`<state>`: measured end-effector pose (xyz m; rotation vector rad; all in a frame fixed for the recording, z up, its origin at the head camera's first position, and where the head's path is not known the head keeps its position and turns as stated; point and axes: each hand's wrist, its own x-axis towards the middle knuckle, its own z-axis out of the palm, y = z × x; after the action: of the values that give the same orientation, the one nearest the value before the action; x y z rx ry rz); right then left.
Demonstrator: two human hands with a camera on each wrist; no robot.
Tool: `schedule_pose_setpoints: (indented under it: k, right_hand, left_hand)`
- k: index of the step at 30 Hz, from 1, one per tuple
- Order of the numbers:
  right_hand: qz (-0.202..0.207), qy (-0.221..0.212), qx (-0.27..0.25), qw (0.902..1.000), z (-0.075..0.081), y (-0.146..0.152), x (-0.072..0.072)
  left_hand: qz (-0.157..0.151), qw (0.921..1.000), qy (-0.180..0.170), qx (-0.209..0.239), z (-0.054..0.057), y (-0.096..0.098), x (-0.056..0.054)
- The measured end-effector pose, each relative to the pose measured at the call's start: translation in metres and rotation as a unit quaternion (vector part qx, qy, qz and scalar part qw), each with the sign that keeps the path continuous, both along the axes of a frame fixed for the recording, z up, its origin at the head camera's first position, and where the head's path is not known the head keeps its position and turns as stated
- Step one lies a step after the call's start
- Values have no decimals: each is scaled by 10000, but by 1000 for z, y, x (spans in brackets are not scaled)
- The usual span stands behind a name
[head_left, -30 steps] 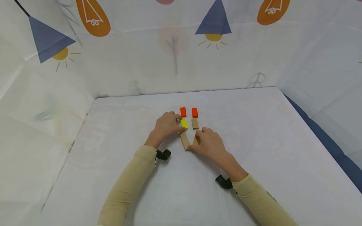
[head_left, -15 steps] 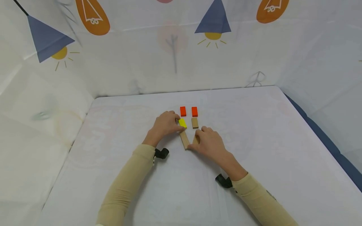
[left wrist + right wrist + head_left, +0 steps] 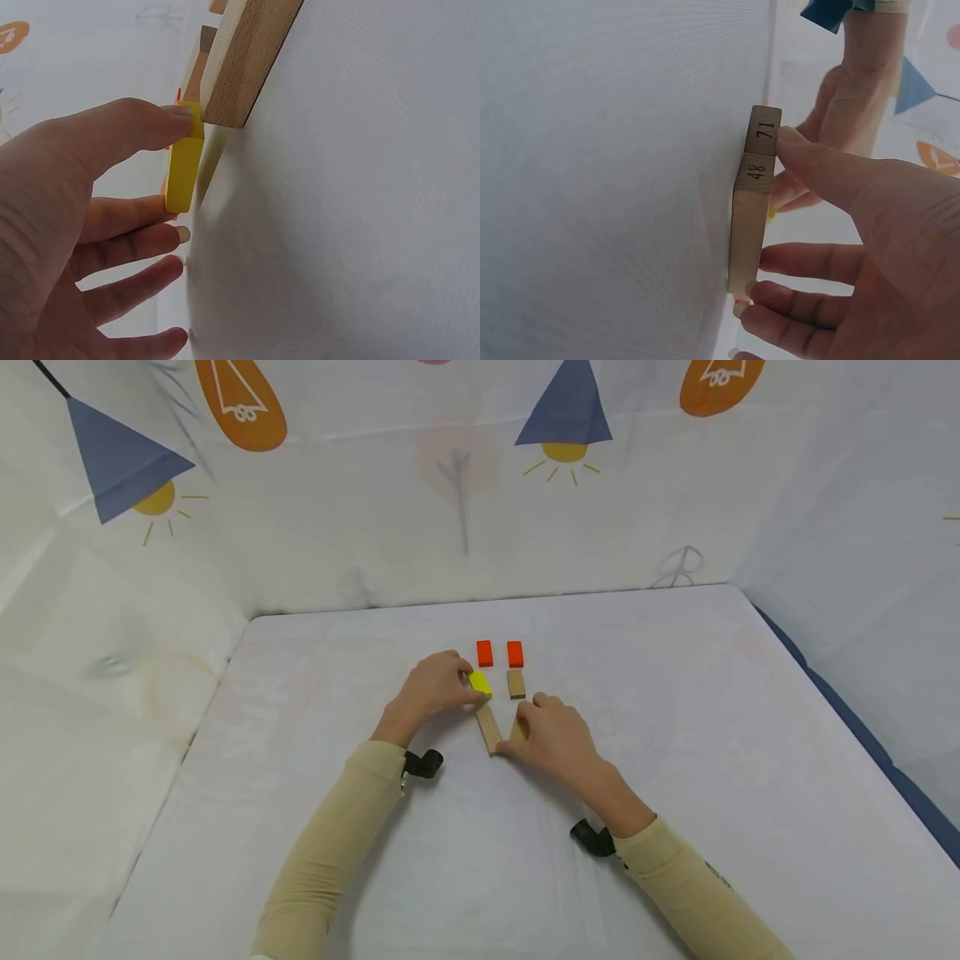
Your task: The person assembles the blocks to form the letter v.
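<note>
My left hand [image 3: 429, 687] pinches a yellow block [image 3: 479, 683] between thumb and fingertips; the left wrist view shows the thumb on one end of the yellow block [image 3: 184, 169] and the other fingers spread. Just nearer lie two long wooden blocks, the left one [image 3: 487, 730] and the right one [image 3: 518, 731], angled like a V. My right hand [image 3: 558, 737] holds them where they meet, partly covering the right block. In the right wrist view its thumb touches the block marked 71 [image 3: 763, 129], and fingertips touch the far end of the block marked 48 [image 3: 748, 236].
Beyond the hands lie two red blocks, left [image 3: 484, 653] and right [image 3: 515, 654], with a small wooden block [image 3: 516, 684] in front of the right one. A white cloth covers the table [image 3: 480, 860]. A patterned curtain [image 3: 360, 518] hangs behind its far edge.
My left hand has drawn the yellow block a little to the left, out of line with the red block behind it, and turned it slightly. My right hand stays put.
</note>
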<state>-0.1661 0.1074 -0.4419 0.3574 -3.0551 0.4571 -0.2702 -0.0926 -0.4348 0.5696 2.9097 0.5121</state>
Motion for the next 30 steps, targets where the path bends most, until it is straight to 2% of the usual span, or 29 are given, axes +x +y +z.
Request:
schedule_pose_setpoints:
  k: [15,30]
  right_hand:
    - [-73,-133,71,9999,2,-3,0]
    - [-32,-85,-24,10000,5,-1,0]
  left_hand:
    - [-154,9992,-362,2,9,-9,5]
    - [-206,9992,-336,-52,8,-9,9]
